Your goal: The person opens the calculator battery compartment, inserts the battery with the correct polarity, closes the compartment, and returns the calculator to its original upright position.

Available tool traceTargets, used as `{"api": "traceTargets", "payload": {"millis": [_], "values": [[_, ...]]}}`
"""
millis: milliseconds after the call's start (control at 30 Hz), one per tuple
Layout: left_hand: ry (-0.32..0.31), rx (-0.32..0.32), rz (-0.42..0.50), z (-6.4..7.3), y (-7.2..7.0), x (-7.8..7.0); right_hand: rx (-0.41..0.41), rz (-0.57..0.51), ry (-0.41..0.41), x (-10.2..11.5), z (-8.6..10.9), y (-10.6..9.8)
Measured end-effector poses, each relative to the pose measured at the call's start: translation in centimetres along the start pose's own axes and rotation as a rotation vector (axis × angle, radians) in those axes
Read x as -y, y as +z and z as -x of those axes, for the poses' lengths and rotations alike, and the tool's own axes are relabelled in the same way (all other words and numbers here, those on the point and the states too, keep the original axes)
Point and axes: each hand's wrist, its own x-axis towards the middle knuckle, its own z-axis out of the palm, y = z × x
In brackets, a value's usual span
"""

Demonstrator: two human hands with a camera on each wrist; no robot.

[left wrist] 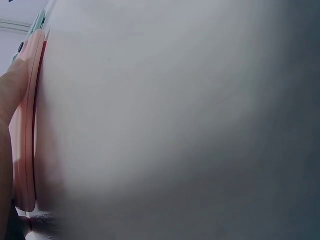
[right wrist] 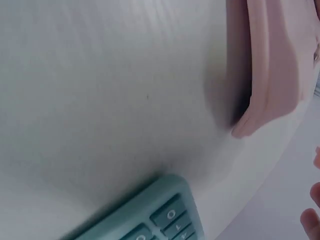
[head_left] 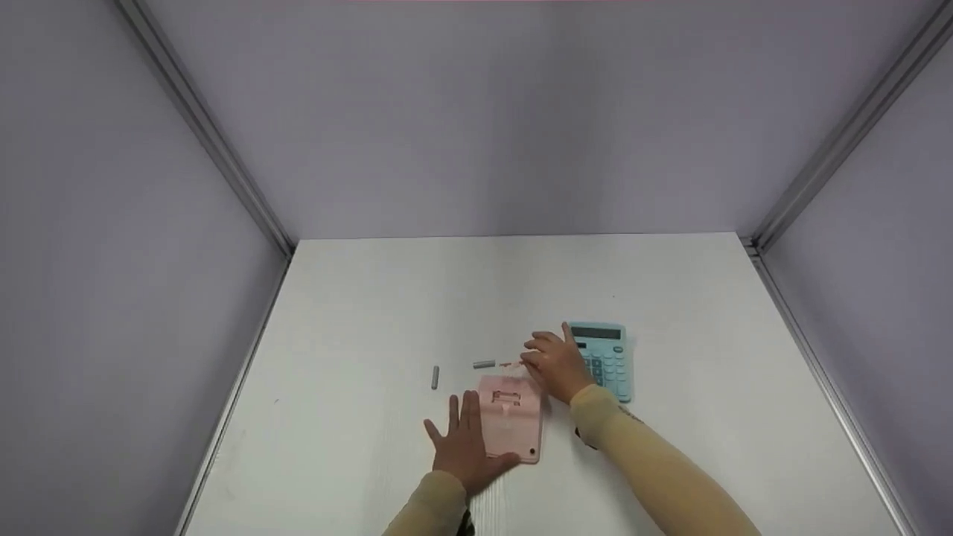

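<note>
A pink calculator [head_left: 510, 432] lies face down, a dark-edged recess [head_left: 506, 397] showing in its back. My left hand [head_left: 463, 450] has its fingers spread along the left side, while the thumb [left wrist: 15, 85] rests over the bottom edge. At the far right corner of the pink calculator is my right hand [head_left: 562, 368], its thumb and forefinger close by the top edge; I cannot tell whether they pinch anything. Its other fingers [right wrist: 311, 220] are apart from each other in the right wrist view. Two grey batteries, one lying [head_left: 484, 364] beyond the calculator's top edge and another [head_left: 435, 377] to the left, are near.
A blue calculator [head_left: 614, 365] lies face up just right of my right hand, partly covered by it. All of this is on a white table [head_left: 357, 313], with grey panels [head_left: 417, 119] around its back and sides.
</note>
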Motion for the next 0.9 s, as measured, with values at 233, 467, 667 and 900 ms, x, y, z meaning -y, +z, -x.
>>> {"api": "traceTargets", "payload": {"millis": [233,467,667,900], "values": [[0.014,0.009,0.043,0.5,-1.4,-0.8,-0.015,0.06,0.006,-1.9,-0.4,0.5],[0.033,0.002,0.043,1.3,-3.1,-1.6,0.075,0.112,0.07,-2.9,0.1,1.3],[0.03,0.002,0.055,1.4,-3.4,-1.6,0.191,0.172,0.125,-3.0,0.6,1.8],[0.028,0.015,0.047,1.5,-3.5,-1.6,0.221,0.231,0.181,-2.6,0.8,1.5]]}}
